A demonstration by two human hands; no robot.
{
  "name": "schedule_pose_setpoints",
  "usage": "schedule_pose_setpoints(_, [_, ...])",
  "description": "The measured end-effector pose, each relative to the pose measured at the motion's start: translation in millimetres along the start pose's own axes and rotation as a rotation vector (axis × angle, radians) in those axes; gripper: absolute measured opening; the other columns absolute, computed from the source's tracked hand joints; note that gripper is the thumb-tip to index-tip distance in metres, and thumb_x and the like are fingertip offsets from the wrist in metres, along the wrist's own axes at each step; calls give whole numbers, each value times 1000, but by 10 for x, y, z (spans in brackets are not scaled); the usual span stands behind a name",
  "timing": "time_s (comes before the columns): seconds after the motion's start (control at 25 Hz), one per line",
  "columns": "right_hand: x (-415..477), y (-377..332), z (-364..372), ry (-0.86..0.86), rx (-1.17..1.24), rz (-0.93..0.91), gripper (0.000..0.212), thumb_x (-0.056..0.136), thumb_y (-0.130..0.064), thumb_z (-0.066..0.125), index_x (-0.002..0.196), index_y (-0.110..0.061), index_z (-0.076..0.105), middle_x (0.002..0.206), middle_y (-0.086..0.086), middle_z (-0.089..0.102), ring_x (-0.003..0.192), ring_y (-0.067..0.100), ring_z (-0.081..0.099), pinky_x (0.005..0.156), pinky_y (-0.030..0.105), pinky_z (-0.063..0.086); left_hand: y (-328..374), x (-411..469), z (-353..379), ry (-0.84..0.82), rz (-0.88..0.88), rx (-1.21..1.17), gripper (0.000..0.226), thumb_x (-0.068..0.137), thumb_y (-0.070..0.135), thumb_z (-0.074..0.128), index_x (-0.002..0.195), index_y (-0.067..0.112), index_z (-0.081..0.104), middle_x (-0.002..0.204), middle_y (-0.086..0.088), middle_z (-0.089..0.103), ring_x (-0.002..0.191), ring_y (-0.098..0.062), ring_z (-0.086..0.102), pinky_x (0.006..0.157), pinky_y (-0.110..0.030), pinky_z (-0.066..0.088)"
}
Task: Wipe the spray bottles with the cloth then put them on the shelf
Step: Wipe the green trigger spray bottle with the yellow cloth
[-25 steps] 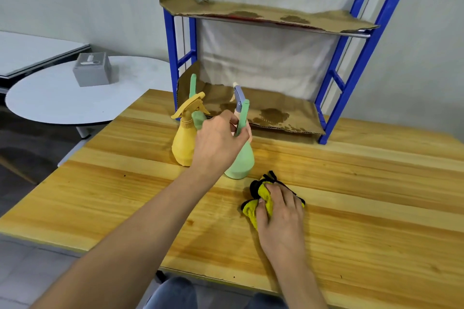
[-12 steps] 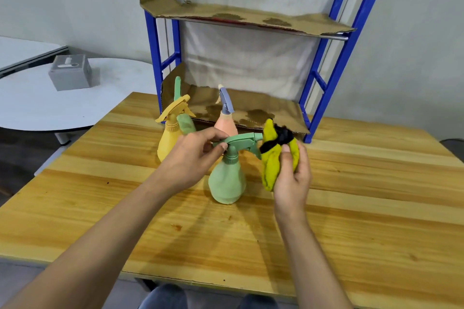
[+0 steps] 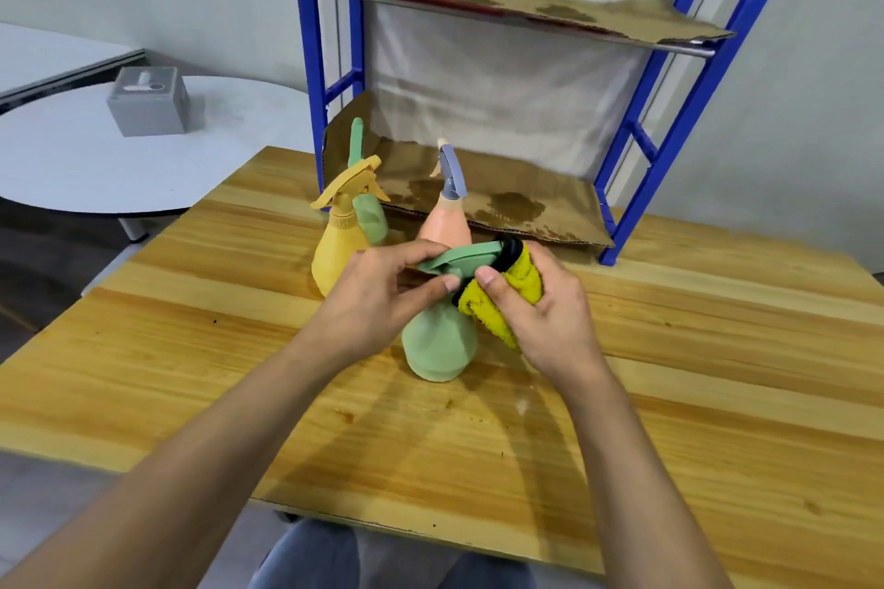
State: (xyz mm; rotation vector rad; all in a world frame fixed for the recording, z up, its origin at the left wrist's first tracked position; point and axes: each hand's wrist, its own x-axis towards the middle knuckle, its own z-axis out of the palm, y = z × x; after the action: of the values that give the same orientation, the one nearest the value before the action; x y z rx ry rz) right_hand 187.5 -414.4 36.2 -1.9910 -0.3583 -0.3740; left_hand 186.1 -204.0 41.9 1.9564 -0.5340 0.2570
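Your left hand (image 3: pixel 378 297) and right hand (image 3: pixel 550 316) are bare, and so are your forearms (image 3: pixel 215 445). Your nails (image 3: pixel 485 275) are short and plain. Below the bench edge, your knees show in blue-grey denim trousers (image 3: pixel 306 555).

Near spray bottle (image 3: pixel 440 349): was pale green all over, trigger head and body alike.
Left spray bottle (image 3: pixel 337 249): was mustard yellow, head and body.
Rear spray bottle (image 3: pixel 372 218): was the same pale green.
Middle spray bottle (image 3: pixel 447 227): had a peach-pink body and a grey-blue trigger head.
Cloth (image 3: pixel 526 270): was bright yellow with a black edge.
Bench (image 3: pixel 693 397): was honey-coloured wood in long lighter and darker strips.
Shelf (image 3: pixel 307 86): had a bright blue frame.
Cardboard (image 3: pixel 550 206): was brown with darker blotches.
Side table (image 3: pixel 71 167): was white.
Box (image 3: pixel 148 108): was grey.
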Motion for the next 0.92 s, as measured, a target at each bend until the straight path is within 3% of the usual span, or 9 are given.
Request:
schedule_pose_setpoints(0.12, [-45,11,-48,-12,-78,-30,26,93,-47,65,114,-31,65,105,-8,67,99,10,65,84,42,54,-20,-9,17,-19,12,-26,26,94,23,73,119,16,74,102,9,76,96,-1,72,84,-18,55])
schedule_pose_setpoints(0.32, [-149,36,-152,-23,-132,1,28,94,-52,60,118,-38,62,110,-13,65,103,5,62,88,39,54,-16,19,10,-55,7,-36,27,95,27,72,120,20,72,106,9,77,101,-6,74,90,-31,60])
schedule_pose_setpoints(0.52, [-254,199,-252,-11,-142,100,38,97,-61,46,117,-33,63,104,-9,69,98,10,65,85,44,55,11,49,21,-110,-17,-57,31,93,35,70,122,23,72,108,10,77,102,-7,73,92,-39,61])
schedule_pose_setpoints(0.68, [-428,261,-299,371,1,227,38,100,-55,42,116,-27,62,103,-5,69,98,15,64,90,49,53,-3,-18,25,-100,-4,-57,30,94,34,70,122,23,72,107,13,75,104,-7,72,91,-40,60])
schedule_pose_setpoints(0.76, [-306,144,-269,496,60,185,30,101,-49,46,114,-26,61,104,-6,68,98,14,63,91,47,52,-7,-5,34,-100,-19,-71,31,93,36,70,121,24,72,106,14,75,104,-7,72,92,-40,60])
schedule_pose_setpoints(0.84, [-148,-29,-163,471,113,148,36,97,-54,50,110,-23,63,102,-6,68,95,13,62,90,46,53,-23,1,60,-89,-15,-77,30,93,35,70,120,23,72,105,12,75,103,-9,72,92,-39,60])
schedule_pose_setpoints(0.92, [-120,-112,1,339,228,120,36,97,-51,54,115,-22,64,106,-5,70,99,12,65,91,42,54,-45,-19,77,-52,-10,-90,27,94,30,71,119,20,72,102,10,76,100,-8,73,90,-34,60])
